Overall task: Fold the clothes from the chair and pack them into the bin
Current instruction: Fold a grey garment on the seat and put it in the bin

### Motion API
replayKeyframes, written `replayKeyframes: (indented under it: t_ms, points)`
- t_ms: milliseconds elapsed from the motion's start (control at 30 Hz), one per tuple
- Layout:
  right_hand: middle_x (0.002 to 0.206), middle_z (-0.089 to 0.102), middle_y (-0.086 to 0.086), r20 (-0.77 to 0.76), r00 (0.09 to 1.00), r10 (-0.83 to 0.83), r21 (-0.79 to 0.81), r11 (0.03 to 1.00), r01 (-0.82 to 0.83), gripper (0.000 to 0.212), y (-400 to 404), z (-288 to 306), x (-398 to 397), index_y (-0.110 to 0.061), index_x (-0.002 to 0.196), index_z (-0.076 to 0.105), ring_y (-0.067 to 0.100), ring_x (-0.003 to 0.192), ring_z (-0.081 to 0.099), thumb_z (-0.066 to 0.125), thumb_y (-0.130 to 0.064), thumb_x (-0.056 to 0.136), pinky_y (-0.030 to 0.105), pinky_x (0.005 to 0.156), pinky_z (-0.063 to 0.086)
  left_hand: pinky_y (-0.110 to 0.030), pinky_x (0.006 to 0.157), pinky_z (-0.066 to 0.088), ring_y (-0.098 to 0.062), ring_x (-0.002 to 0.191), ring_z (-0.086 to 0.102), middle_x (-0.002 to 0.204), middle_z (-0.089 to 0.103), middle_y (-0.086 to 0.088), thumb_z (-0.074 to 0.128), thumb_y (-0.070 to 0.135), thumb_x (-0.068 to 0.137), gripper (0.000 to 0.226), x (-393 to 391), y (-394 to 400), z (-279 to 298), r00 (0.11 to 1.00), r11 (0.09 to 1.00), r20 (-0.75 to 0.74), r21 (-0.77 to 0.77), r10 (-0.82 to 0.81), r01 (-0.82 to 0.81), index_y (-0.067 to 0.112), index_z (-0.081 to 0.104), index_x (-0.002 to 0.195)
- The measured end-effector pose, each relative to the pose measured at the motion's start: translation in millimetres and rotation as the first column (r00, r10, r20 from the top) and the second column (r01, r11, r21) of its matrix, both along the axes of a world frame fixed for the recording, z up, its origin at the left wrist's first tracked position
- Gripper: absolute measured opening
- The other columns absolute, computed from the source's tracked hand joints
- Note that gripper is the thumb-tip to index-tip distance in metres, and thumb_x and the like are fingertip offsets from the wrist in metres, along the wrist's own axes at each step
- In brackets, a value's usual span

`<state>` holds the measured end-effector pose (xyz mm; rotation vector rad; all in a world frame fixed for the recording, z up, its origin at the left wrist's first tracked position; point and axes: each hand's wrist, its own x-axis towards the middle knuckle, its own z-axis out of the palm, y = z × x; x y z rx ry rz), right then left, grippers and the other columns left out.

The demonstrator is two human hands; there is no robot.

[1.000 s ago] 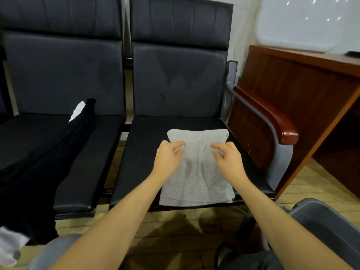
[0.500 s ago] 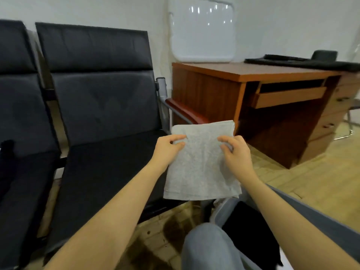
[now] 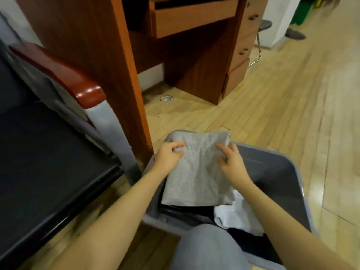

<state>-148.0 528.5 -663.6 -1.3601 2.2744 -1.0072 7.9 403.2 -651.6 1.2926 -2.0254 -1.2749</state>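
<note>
A folded grey garment hangs over the open grey bin on the floor. My left hand grips its upper left edge. My right hand pinches its upper right part. Inside the bin lie a white garment and dark clothes under the grey one. The black chair seat is at the left, with nothing on the part in view.
A red-brown armrest on a grey post stands between the chair and the bin. A wooden desk with drawers rises behind the bin. Wooden floor stretches to the right. My grey-clad knee covers the bin's near side.
Both hands carried the grey garment from the chair seat to the right and down, over the bin. The view swung from the chairs to the bin and desk.
</note>
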Motion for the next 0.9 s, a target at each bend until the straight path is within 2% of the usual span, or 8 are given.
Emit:
replayKeyframes:
  t_ms: [167,333,400,467,567,667,767,900]
  points:
    - [0.113,0.028,-0.003,0.117,0.993,0.003,0.22,0.975,-0.029,0.048,1,-77,-11,-0.01,0.144,0.034,0.014,0.092,0.042,0.041,-0.003,0.097,0.017,0.079,0.036,-0.02,0.093,0.034,-0.025,0.116,0.051,0.127,0.047,-0.009,0.053,0.014,0.095,0.032,-23,-5,-80,0.976,0.997,0.205,-0.013,-0.069,0.073,0.015,0.059,0.127]
    - [0.124,0.03,0.01,0.132,0.991,-0.021,0.343,0.939,-0.026,0.05,-15,-135,-23,-0.008,0.143,0.034,0.023,0.1,0.043,0.042,-0.003,0.095,0.017,0.087,0.033,-0.024,0.101,0.035,-0.022,0.103,0.048,0.117,0.041,-0.008,0.05,0.009,0.096,0.035,-35,-23,-139,0.947,0.985,0.307,-0.108,-0.096,0.134,0.007,0.054,0.131]
    - [0.142,0.023,0.018,-0.018,1.0,-0.017,0.455,0.89,0.023,0.053,-27,-155,-30,-0.016,0.147,0.03,0.035,0.119,0.038,0.044,-0.013,0.095,0.032,0.093,0.035,-0.04,0.108,0.031,-0.028,0.122,0.035,0.136,0.033,-0.012,0.047,0.012,0.097,0.041,-43,-33,-160,0.884,0.937,0.453,-0.245,-0.114,0.247,0.008,0.045,0.138]
    - [0.156,0.006,0.014,-0.169,0.98,0.101,0.54,0.842,0.007,0.057,-37,-172,-34,-0.027,0.151,0.018,0.036,0.138,0.019,0.041,-0.026,0.099,0.04,0.108,0.024,-0.046,0.112,0.021,-0.031,0.139,0.014,0.155,0.013,-0.009,0.041,0.021,0.1,0.049,-51,-41,-176,0.748,0.824,0.637,-0.312,-0.189,0.473,0.019,0.03,0.147]
    - [0.16,0.004,0.004,-0.173,0.954,0.243,0.511,0.85,-0.124,0.057,-49,-192,-38,-0.033,0.152,0.009,0.028,0.146,0.01,0.036,-0.033,0.101,0.04,0.113,0.017,-0.042,0.117,0.011,-0.022,0.146,0.002,0.16,0.001,0.001,0.031,0.032,0.102,0.052,-57,-47,-195,0.581,0.7,0.745,-0.22,-0.329,0.679,0.029,0.013,0.151]
    - [0.161,0.003,-0.001,-0.087,0.96,0.265,0.571,0.803,-0.17,0.053,-62,-208,-44,-0.036,0.151,0.005,0.022,0.147,0.009,0.026,-0.04,0.103,0.04,0.114,0.017,-0.039,0.117,0.003,-0.017,0.146,-0.006,0.159,-0.009,0.007,0.022,0.036,0.103,0.053,-61,-58,-209,0.511,0.755,0.795,-0.106,-0.326,0.647,0.036,-0.001,0.15]
    - [0.161,0.003,-0.003,-0.021,0.967,0.256,0.646,0.741,-0.182,0.053,-71,-214,-53,-0.038,0.151,0.003,0.024,0.146,0.01,0.024,-0.042,0.102,0.041,0.114,0.017,-0.039,0.117,0.001,-0.015,0.146,-0.006,0.159,-0.008,0.008,0.022,0.035,0.102,0.052,-67,-71,-210,0.52,0.793,0.757,-0.004,-0.395,0.609,0.039,0.001,0.149]
    - [0.16,0.012,-0.002,-0.057,0.959,0.279,0.628,0.757,-0.183,0.052,-70,-207,-53,-0.035,0.151,0.01,0.026,0.143,0.022,0.026,-0.041,0.102,0.04,0.109,0.027,-0.038,0.117,0.009,-0.016,0.146,0.003,0.159,0.003,0.006,0.028,0.036,0.102,0.048,-69,-78,-193,0.609,0.833,0.629,0.116,-0.483,0.54,0.036,0.018,0.149]
